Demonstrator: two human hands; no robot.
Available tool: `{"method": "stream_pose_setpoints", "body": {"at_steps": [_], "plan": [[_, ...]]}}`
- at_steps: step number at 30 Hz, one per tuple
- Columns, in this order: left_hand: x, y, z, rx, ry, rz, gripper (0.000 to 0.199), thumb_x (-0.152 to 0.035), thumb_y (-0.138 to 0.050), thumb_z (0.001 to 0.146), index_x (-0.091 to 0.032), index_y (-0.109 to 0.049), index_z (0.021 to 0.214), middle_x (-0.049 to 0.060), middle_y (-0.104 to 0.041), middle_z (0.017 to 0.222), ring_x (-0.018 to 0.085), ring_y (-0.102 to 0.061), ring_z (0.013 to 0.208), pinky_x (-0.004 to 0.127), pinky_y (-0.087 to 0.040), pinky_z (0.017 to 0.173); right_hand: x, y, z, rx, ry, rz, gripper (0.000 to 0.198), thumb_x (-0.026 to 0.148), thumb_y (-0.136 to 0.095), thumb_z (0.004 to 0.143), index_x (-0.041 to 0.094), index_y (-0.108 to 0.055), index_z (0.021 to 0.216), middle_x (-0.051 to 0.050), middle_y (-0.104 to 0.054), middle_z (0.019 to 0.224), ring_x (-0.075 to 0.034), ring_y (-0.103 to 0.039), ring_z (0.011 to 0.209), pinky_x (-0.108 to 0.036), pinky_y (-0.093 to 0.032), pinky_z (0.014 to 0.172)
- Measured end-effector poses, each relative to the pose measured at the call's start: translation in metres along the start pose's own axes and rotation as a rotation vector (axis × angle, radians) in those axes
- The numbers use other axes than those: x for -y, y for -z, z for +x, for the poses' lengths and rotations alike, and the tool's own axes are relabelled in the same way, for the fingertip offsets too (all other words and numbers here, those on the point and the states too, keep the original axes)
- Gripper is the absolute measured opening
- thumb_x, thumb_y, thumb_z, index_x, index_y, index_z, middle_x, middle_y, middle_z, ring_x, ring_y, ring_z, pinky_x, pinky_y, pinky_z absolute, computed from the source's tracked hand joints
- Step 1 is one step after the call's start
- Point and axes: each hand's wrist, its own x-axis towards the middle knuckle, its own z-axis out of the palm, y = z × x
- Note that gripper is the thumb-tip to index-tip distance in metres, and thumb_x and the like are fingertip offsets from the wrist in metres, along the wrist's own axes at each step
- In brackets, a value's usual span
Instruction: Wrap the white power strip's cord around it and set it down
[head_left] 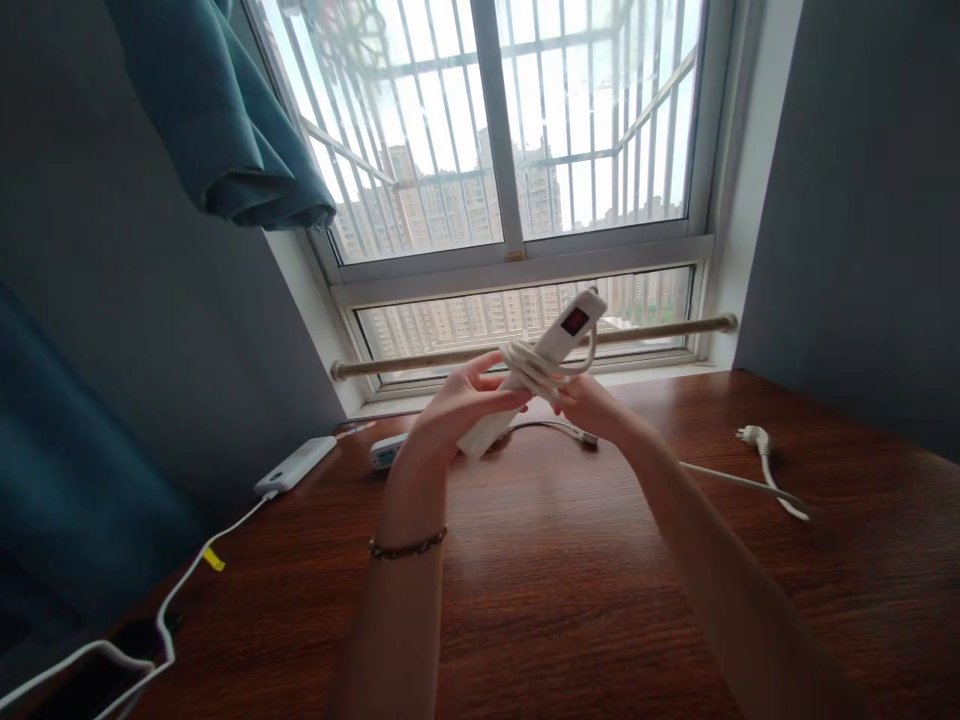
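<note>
A white power strip (553, 342) with a dark square switch glowing red is held tilted above the table, in front of the window. Its white cord (534, 372) is wound several times around the strip's middle, with one loop sticking out on the right. My left hand (480, 395) is closed on the strip from the left, thumb and fingers around its body. On the other side, my right hand (589, 405) is closed at the wound cord, its fingertips partly hidden behind the strip. A white plug (756, 438) lies on the table to the right, with cord trailing from it.
The brown wooden table (555, 590) reaches to the window. A white power bank (300, 466) with a cable lies at the left. Behind my left wrist is a small white device (386, 452). A cable end (586, 437) lies beyond my hands. A metal rail (675, 328) crosses the window.
</note>
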Motion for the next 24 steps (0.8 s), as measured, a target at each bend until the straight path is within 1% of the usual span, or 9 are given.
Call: {"method": "stream_pose_setpoints", "body": {"at_steps": [3, 5, 7, 9, 12, 14, 17, 21, 24], "plan": [[0.005, -0.003, 0.008, -0.179, 0.039, 0.096, 0.066, -0.041, -0.072, 0.058, -0.016, -0.049, 0.115, 0.007, -0.065, 0.078, 0.02, -0.061, 0.067, 0.024, -0.043, 0.054, 0.001, 0.001, -0.006, 0.028, -0.014, -0.155, 0.026, 0.027, -0.046, 0.082, 0.015, -0.059, 0.102, -0.006, -0.063, 0.08, -0.016, -0.056, 0.072, -0.024, -0.041, 0.065], [0.013, 0.0, 0.014, -0.31, 0.061, 0.192, 0.069, -0.047, -0.072, 0.055, -0.016, -0.049, 0.112, 0.007, -0.065, 0.078, 0.021, -0.061, 0.068, 0.025, -0.043, 0.054, 0.003, 0.005, -0.012, 0.175, -0.12, -0.254, 0.021, 0.026, -0.051, 0.079, 0.014, -0.062, 0.093, -0.006, -0.064, 0.072, -0.015, -0.056, 0.061, -0.023, -0.039, 0.056], [0.024, 0.008, 0.021, -0.455, 0.081, 0.323, 0.07, -0.055, -0.07, 0.053, -0.016, -0.05, 0.107, 0.007, -0.064, 0.078, 0.021, -0.061, 0.069, 0.026, -0.043, 0.055, 0.007, 0.01, -0.017, 0.347, -0.253, -0.343, 0.019, 0.026, -0.051, 0.077, 0.012, -0.064, 0.075, -0.005, -0.061, 0.057, -0.013, -0.052, 0.049, -0.022, -0.035, 0.048], [0.034, 0.017, 0.027, -0.596, 0.108, 0.508, 0.069, -0.061, -0.067, 0.051, -0.017, -0.051, 0.101, 0.007, -0.064, 0.079, 0.022, -0.06, 0.07, 0.028, -0.043, 0.058, 0.012, 0.017, -0.022, 0.437, -0.3, -0.385, 0.02, 0.023, -0.05, 0.076, 0.013, -0.062, 0.063, -0.005, -0.059, 0.052, -0.012, -0.05, 0.046, -0.022, -0.033, 0.045], [0.043, 0.025, 0.031, -0.715, 0.164, 0.768, 0.064, -0.063, -0.065, 0.051, -0.019, -0.052, 0.097, 0.007, -0.063, 0.081, 0.024, -0.06, 0.075, 0.03, -0.042, 0.062, 0.025, 0.029, -0.029, 0.324, -0.256, -0.482, 0.015, 0.023, -0.052, 0.073, 0.017, -0.065, 0.066, -0.003, -0.062, 0.058, -0.012, -0.052, 0.05, -0.023, -0.029, 0.047], [0.044, 0.024, 0.03, -0.719, 0.203, 0.903, 0.062, -0.058, -0.067, 0.052, -0.021, -0.052, 0.099, 0.008, -0.063, 0.085, 0.026, -0.059, 0.079, 0.031, -0.041, 0.064, 0.035, 0.036, -0.033, 0.159, -0.172, -0.61, 0.016, 0.029, -0.054, 0.073, 0.02, -0.066, 0.068, -0.003, -0.063, 0.062, -0.014, -0.054, 0.056, -0.024, -0.026, 0.048], [0.042, 0.014, 0.028, -0.636, 0.219, 1.054, 0.061, -0.051, -0.068, 0.054, -0.023, -0.051, 0.105, 0.009, -0.063, 0.091, 0.028, -0.058, 0.086, 0.032, -0.04, 0.067, 0.048, 0.044, -0.038, -0.02, -0.028, -0.778, 0.026, 0.038, -0.051, 0.077, 0.022, -0.065, 0.064, -0.003, -0.061, 0.06, -0.016, -0.053, 0.059, -0.027, -0.021, 0.05], [0.044, 0.0, 0.03, -0.567, 0.185, 1.097, 0.063, -0.05, -0.068, 0.054, -0.027, -0.05, 0.11, 0.009, -0.064, 0.093, 0.03, -0.057, 0.088, 0.034, -0.04, 0.07, 0.059, 0.051, -0.046, -0.082, 0.103, -0.859, 0.027, 0.037, -0.048, 0.079, 0.022, -0.065, 0.063, -0.003, -0.061, 0.059, -0.015, -0.051, 0.057, -0.028, -0.018, 0.052], [0.05, 0.004, 0.036, -0.543, 0.162, 0.96, 0.06, -0.052, -0.067, 0.054, -0.024, -0.052, 0.106, 0.007, -0.063, 0.091, 0.026, -0.058, 0.083, 0.031, -0.04, 0.067, 0.064, 0.054, -0.053, -0.098, 0.149, -0.878, 0.026, 0.033, -0.049, 0.079, 0.021, -0.063, 0.06, -0.002, -0.062, 0.061, -0.014, -0.05, 0.057, -0.028, -0.017, 0.053]]}}
